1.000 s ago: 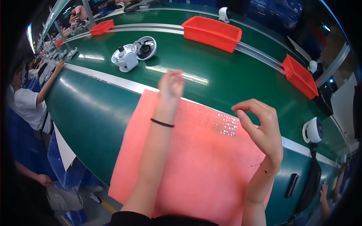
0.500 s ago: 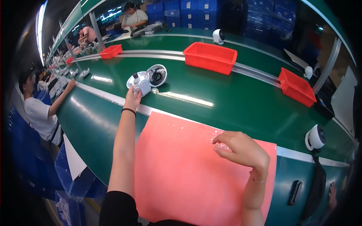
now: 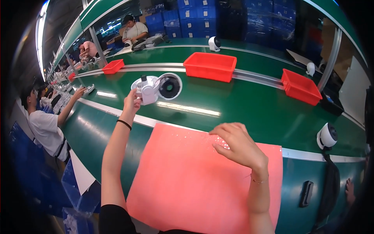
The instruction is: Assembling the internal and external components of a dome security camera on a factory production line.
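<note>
My left hand [image 3: 132,102] reaches out over the green belt and grips a partly opened white security camera [image 3: 149,94] by its near left side. The camera's round head [image 3: 169,86], with a black front, hangs off to the right of the body, and a shadow lies on the belt below. Over the far part of a pink mat [image 3: 194,187], my right hand [image 3: 240,145] hovers with its fingers bent and apart, nothing in them. Small shiny bits [image 3: 223,145] lie on the mat beside its fingertips.
Red bins [image 3: 210,74] [image 3: 302,87] [image 3: 113,66] line the metal rail. White cameras stand at the right [image 3: 327,135] and far side [image 3: 214,43]. A black oblong object [image 3: 307,194] lies right of the mat. A co-worker [image 3: 46,123] reaches onto the belt at left.
My left hand has raised and turned the camera, so the round head's black front now faces me more. My right hand has shifted slightly left and away from me. The view has shifted a little.
</note>
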A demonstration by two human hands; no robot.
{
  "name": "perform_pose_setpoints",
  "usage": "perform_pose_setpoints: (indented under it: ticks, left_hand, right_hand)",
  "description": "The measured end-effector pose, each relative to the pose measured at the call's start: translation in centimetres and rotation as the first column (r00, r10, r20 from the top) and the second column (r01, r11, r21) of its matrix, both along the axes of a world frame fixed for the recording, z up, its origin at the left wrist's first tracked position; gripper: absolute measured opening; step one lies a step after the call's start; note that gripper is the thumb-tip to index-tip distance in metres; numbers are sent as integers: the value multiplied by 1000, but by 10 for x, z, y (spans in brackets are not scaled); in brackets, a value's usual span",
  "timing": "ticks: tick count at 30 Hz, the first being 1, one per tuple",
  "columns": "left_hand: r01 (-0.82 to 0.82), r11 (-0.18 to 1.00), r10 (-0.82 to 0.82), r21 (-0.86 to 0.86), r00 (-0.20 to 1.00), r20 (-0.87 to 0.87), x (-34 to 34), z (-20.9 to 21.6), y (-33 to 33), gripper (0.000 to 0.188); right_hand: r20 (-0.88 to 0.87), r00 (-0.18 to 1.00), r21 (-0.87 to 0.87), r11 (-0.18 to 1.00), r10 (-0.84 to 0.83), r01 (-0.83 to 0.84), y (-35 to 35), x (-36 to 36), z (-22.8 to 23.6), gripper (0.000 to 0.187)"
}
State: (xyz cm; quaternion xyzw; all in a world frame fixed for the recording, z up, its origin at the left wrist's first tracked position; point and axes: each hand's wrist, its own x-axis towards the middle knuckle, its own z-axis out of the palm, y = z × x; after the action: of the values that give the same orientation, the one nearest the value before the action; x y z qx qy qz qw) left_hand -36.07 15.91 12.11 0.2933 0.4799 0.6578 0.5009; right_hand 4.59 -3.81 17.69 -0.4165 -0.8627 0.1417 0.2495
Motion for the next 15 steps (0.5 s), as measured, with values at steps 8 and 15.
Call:
perform_pose_setpoints:
  ticks: [8, 15]
  left_hand:
    - [394, 886, -448, -243, 864, -230, 81, 83, -70, 46]
    - [436, 865, -497, -249, 814, -300, 116, 91, -95, 49]
  right_hand:
    - [-11, 993, 344, 932, -114, 111, -8, -31, 0, 41]
    - [160, 944, 541, 826, -288, 161, -22, -10, -26, 47]
